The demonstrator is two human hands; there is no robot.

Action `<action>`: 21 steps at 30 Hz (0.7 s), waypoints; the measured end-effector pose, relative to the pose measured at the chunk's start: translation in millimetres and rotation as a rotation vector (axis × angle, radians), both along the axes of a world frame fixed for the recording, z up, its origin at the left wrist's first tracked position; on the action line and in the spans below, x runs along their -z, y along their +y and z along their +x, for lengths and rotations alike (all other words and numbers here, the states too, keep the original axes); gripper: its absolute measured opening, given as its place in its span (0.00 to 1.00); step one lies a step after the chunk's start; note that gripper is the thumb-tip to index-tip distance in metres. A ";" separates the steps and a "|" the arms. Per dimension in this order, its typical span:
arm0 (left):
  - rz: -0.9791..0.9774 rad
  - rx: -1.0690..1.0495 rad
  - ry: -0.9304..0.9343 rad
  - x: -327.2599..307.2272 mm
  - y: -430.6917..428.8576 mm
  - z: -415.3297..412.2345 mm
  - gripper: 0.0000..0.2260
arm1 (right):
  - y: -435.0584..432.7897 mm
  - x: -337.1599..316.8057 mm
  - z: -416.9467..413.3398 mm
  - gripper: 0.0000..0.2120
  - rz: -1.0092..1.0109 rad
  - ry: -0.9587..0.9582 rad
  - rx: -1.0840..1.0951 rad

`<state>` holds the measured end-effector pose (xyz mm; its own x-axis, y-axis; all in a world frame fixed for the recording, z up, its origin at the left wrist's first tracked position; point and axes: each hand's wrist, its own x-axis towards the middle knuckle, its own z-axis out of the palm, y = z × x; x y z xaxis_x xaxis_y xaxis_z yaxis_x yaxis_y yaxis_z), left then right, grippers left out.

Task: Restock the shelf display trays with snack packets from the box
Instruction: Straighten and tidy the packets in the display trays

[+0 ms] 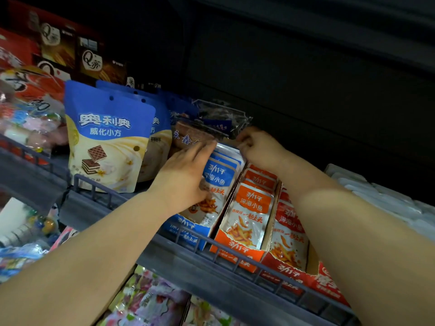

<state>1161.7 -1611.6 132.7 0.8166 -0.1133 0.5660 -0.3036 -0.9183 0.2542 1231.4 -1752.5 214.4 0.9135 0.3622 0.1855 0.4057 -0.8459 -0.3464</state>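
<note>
Your left hand (186,175) lay near the middle of the frame with its fingers straight and together, pressed flat against the front of the blue packets (217,177) and holding nothing. Those packets stood in a row, leaning back, inside the blue tray (186,228) on the wire-fronted shelf (235,264). Your right hand (256,147) sat just above and right of centre at the back of that row, its fingers curled down at the top edges of the rearmost packets; I cannot tell whether they actually pinched one. To the right of the blue tray stood 2 more: the orange tray (237,251) touching it, then the red tray (289,272). Left of your hands, blue-and-cream wafer pouches (106,137) stood upright on the same shelf.
</note>
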 end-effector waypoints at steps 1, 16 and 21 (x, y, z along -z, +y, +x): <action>-0.029 0.009 0.054 -0.7 0.6 1.4 0.44 | 1.3 -1.5 -1.7 0.15 0.005 0.019 -0.016; -0.465 0.133 0.233 -3.3 -6.6 9.6 0.55 | -1.2 -2.4 -6.1 0.09 0.184 0.228 -0.002; -0.270 0.086 0.273 -9.2 -4.8 11.1 0.54 | -10.9 -0.6 -10.5 0.11 0.473 0.250 0.069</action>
